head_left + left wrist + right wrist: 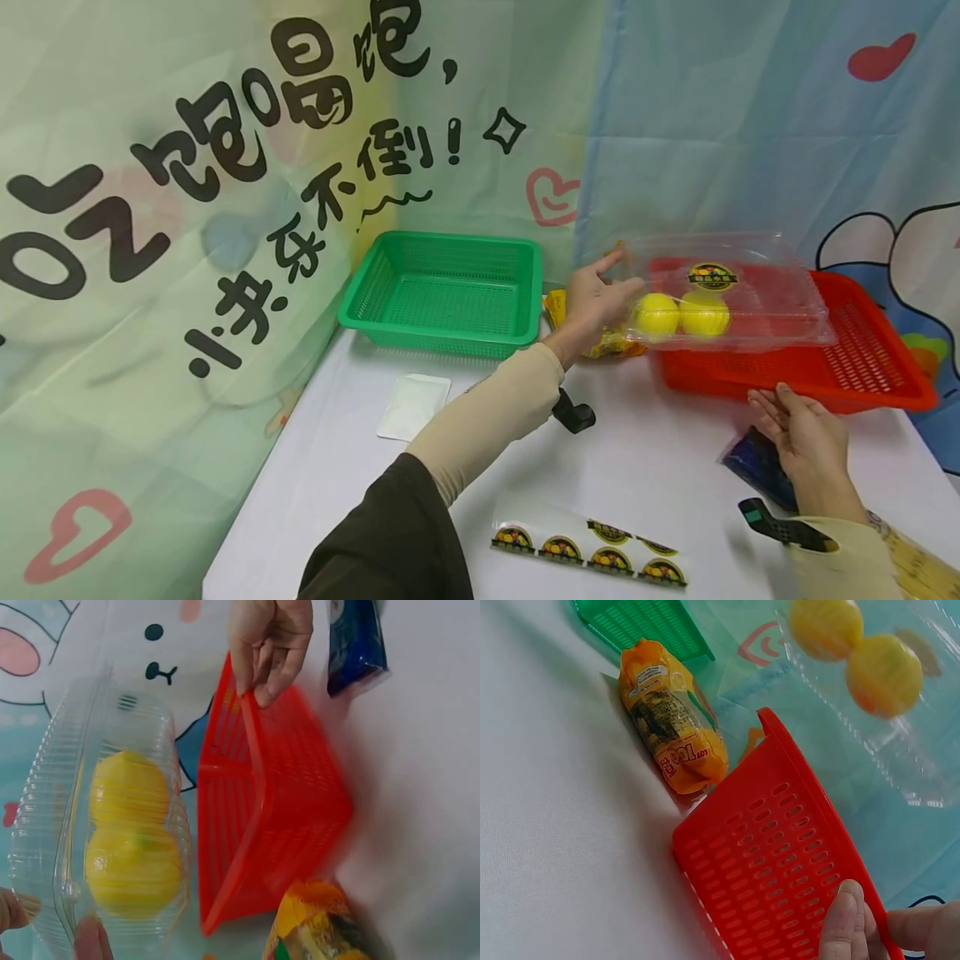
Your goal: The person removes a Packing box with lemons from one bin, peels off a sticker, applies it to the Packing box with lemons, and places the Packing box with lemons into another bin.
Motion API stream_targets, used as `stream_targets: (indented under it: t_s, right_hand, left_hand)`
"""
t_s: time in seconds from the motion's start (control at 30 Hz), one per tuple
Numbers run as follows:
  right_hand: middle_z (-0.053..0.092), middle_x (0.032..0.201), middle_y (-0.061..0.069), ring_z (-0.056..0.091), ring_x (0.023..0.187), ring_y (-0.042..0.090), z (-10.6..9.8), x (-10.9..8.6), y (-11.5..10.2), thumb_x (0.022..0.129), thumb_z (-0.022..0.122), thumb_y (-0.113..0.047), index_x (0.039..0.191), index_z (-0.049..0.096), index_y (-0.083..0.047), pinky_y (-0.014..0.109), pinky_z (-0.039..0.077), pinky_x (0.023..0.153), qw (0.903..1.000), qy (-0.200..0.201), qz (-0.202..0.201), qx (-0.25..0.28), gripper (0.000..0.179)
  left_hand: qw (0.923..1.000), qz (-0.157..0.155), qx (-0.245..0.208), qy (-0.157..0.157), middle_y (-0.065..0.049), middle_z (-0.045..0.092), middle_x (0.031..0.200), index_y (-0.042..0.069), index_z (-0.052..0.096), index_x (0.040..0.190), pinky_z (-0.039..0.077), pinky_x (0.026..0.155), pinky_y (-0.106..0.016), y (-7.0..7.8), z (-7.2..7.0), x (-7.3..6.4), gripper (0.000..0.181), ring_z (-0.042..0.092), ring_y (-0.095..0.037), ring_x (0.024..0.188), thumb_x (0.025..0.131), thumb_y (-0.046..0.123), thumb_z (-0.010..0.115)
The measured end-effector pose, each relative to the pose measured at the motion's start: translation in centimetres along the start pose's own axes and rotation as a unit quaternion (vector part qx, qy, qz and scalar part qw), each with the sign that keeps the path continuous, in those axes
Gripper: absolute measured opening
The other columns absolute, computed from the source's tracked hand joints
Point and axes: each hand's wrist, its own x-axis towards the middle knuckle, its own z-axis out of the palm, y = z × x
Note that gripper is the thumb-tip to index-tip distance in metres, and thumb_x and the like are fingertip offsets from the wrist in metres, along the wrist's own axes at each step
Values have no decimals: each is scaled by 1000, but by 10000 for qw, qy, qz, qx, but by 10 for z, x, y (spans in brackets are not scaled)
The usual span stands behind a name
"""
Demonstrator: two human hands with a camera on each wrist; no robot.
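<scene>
My left hand point(600, 296) pinches the left end of a clear plastic clamshell box point(776, 308). The lid is down and carries a round black-and-gold fruit sticker point(711, 277). Two round yellow fruits point(135, 862) lie side by side within. The box is held up in the air, overlapping the back of a red perforated basket point(727, 375) in the head view. At that basket's near rim is my right hand point(813, 437), thumb on one side and fingers on the other, as the right wrist view shows. The red basket stands tilted in both wrist views.
A green basket point(442, 337) stands at the back left. Between the baskets lies a yellow-orange packet point(671, 720). In front are a white packet point(415, 406), a strip of round stickers point(588, 550), a dark blue packet point(761, 467) and a yellowish patterned item point(918, 562). A printed curtain hangs behind.
</scene>
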Motion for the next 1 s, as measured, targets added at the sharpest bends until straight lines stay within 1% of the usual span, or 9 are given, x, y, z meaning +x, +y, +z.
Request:
stream_targets:
  t_s: [0.13,0.23,0.37,0.53,0.7,0.9,1.0]
  right_hand:
    - [78,88,2,78,81,19,-1,-2,0,87,78,-25,109,69,-19,28,61,76,10000,13,-3,70,25]
    - [78,88,3,78,82,19,0,-4,0,86,80,-25,111,68,-19,29,61,77,9999,68,14,97,29]
    - [78,88,2,78,83,19,1,-5,1,85,80,-26,111,67,-20,29,61,78,9999,120,43,114,29]
    - [78,88,2,78,83,19,0,-7,2,86,79,-26,111,67,-19,29,61,80,9999,107,37,90,28]
    - [78,88,2,78,83,18,-1,-8,0,86,79,-27,111,67,-20,28,61,80,9999,133,9,38,29]
    - [78,88,2,78,83,18,1,-9,0,87,78,-27,108,67,-19,27,61,80,9999,139,34,-21,25]
    - [78,87,2,78,82,18,3,-9,1,88,78,-27,107,68,-18,28,61,80,9998,179,7,-19,23]
  left_hand:
    - [9996,-95,-275,-9,1,31,51,27,64,137,29,41,-25,-3,14,2,57,26,-16,43,85,4,74]
    - [9995,-184,-259,21,1,31,50,28,64,137,30,40,-24,-6,23,2,57,27,-17,41,85,4,73]
    - [9994,-226,143,208,1,35,48,30,65,135,31,36,-24,-11,33,5,54,33,-18,37,86,11,76]
    - [9960,-276,738,429,3,30,47,34,66,133,23,37,-24,-18,45,9,55,27,-16,38,84,15,78]
    - [9925,-328,1048,538,4,30,45,37,65,134,23,35,-24,-24,58,13,55,26,-15,36,83,18,79]
    - [9892,-208,1323,589,6,32,43,35,64,136,22,36,-22,-31,68,19,56,26,-13,36,84,19,80]
    - [9887,-206,1364,586,6,32,42,35,64,136,23,35,-21,-35,72,20,56,25,-12,35,84,20,80]
